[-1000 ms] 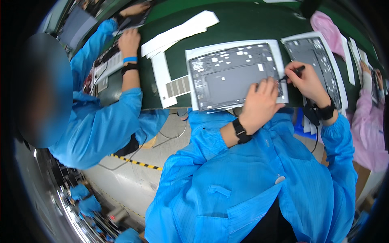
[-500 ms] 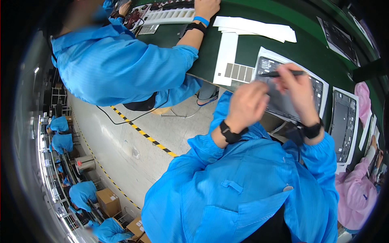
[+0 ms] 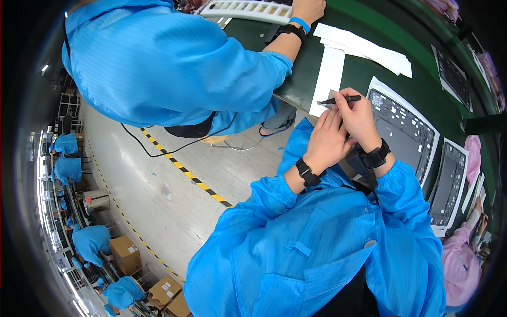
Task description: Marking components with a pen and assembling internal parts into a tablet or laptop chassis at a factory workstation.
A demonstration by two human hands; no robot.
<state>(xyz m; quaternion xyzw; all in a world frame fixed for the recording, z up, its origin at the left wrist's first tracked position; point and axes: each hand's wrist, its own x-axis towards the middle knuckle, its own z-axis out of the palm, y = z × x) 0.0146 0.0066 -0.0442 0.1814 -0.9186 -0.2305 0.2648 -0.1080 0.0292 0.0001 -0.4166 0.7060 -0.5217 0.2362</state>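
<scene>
Apparently tip-work was underway: the right hand [image 3: 360,115] pinched a black tool [image 3: 354,99] over the end of a white strip [image 3: 329,74], the left hand [image 3: 324,142] (grip unclear) close beside; the next move likely needed steadiness.

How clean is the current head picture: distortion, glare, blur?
Head view: black corners, striped tape bowing slightly from the fisheye; head view: soft sheen on the floor; head view: left hand, right hand and black tool fairly sharp, far-left details small and soft.
</scene>
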